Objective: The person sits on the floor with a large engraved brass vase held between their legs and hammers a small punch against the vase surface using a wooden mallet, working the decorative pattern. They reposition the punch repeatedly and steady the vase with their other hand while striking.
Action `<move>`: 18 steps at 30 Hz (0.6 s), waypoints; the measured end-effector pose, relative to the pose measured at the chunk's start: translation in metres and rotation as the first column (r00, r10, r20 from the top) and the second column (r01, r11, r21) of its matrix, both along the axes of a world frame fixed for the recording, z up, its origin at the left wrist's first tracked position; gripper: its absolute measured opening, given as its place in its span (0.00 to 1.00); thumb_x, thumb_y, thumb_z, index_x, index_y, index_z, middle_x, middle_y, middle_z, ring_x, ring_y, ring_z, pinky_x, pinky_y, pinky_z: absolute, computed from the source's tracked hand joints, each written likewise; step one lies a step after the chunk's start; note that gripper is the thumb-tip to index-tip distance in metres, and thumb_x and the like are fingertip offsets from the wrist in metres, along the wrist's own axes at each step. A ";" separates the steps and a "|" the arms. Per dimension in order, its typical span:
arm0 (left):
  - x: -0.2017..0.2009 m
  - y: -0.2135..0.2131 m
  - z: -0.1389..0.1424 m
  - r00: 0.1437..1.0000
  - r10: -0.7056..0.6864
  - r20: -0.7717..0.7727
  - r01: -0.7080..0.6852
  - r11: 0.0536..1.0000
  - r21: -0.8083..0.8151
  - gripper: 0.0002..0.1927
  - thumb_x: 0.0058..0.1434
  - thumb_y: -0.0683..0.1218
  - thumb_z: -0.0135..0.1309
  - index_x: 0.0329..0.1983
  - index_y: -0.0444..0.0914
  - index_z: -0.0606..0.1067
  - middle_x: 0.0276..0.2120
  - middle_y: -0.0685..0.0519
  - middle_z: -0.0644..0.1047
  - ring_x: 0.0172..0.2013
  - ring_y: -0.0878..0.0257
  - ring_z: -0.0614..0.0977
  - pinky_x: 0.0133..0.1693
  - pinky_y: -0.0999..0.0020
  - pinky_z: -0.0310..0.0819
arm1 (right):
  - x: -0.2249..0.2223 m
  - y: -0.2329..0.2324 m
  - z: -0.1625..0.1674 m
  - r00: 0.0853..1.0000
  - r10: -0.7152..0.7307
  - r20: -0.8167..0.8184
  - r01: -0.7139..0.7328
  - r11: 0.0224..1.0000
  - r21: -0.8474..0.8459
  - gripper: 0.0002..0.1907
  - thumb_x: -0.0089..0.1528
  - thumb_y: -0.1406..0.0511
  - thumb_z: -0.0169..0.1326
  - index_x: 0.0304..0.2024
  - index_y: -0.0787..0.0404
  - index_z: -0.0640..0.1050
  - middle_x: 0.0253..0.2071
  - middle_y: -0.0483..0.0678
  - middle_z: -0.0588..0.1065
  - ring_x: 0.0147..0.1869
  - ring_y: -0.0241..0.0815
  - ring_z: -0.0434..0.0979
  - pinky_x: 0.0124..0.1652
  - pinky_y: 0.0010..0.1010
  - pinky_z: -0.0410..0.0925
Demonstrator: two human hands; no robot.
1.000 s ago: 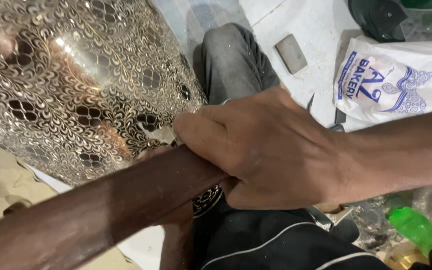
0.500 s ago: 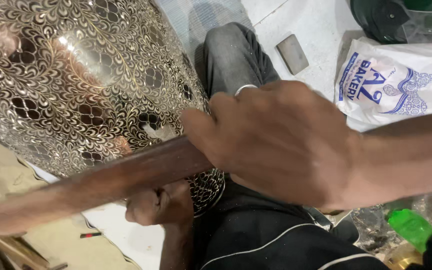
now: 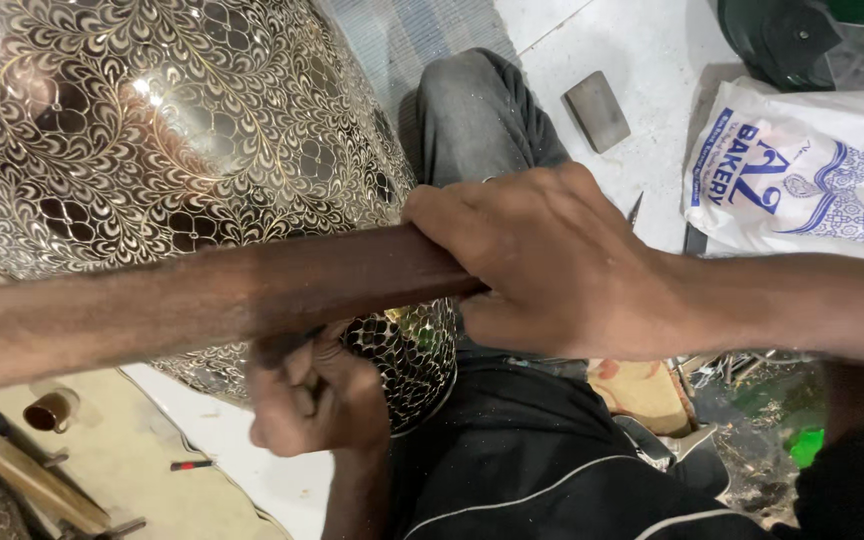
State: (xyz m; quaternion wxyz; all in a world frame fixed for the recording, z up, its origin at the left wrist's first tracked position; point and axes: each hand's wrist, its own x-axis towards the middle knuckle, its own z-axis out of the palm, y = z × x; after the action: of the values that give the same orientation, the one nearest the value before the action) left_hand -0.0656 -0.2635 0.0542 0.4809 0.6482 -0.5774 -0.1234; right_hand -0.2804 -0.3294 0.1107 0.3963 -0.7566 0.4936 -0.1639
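Bag (image 3: 802,170) right of vessel (image 3: 172,150)

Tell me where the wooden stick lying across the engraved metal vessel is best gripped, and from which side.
Grip the wooden stick at its right end, coming from above, as the right hand does. It lies nearly level across the engraved metal vessel; the left hand sits under its middle, and its left part is blurred.

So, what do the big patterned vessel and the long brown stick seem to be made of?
The vessel looks like polished metal, perhaps brass: bright reflections and fine engraved leaf patterns over dark ground. The stick, closed in the right hand, looks like dark smooth wood, though motion blur leaves it uncertain.
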 end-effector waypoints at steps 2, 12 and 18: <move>0.003 0.000 -0.007 0.971 -0.026 0.236 0.044 0.997 -0.071 0.04 0.65 0.31 0.57 0.37 0.23 0.74 0.32 0.41 0.80 0.22 0.66 0.77 0.26 0.74 0.73 | -0.001 0.004 -0.003 1.000 0.003 -0.005 -0.003 0.999 -0.037 0.16 0.45 0.74 0.55 0.38 0.67 0.74 0.21 0.48 0.73 0.15 0.41 0.69 0.12 0.34 0.60; 0.006 0.009 -0.014 0.627 0.105 -0.772 0.105 0.970 0.218 0.18 0.59 0.47 0.52 0.48 0.31 0.75 0.39 0.45 0.81 0.38 0.56 0.81 0.42 0.62 0.79 | -0.005 -0.003 0.043 0.992 0.095 -0.085 -0.110 0.975 -0.195 0.23 0.46 0.65 0.64 0.43 0.61 0.74 0.28 0.46 0.75 0.25 0.42 0.77 0.20 0.33 0.68; -0.001 -0.003 -0.004 0.929 -0.332 0.164 0.339 0.941 -0.014 0.16 0.63 0.46 0.54 0.49 0.30 0.75 0.41 0.44 0.82 0.39 0.55 0.83 0.44 0.62 0.81 | -0.001 0.003 0.049 0.996 0.078 -0.037 -0.085 0.968 -0.238 0.21 0.50 0.65 0.66 0.43 0.60 0.73 0.29 0.45 0.75 0.28 0.43 0.78 0.24 0.39 0.67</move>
State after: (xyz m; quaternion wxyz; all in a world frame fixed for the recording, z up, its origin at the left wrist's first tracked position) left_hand -0.0668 -0.2665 0.0497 0.4185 0.5376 -0.7186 -0.1397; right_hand -0.2812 -0.3265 0.1598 0.3018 -0.8206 0.4441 -0.1955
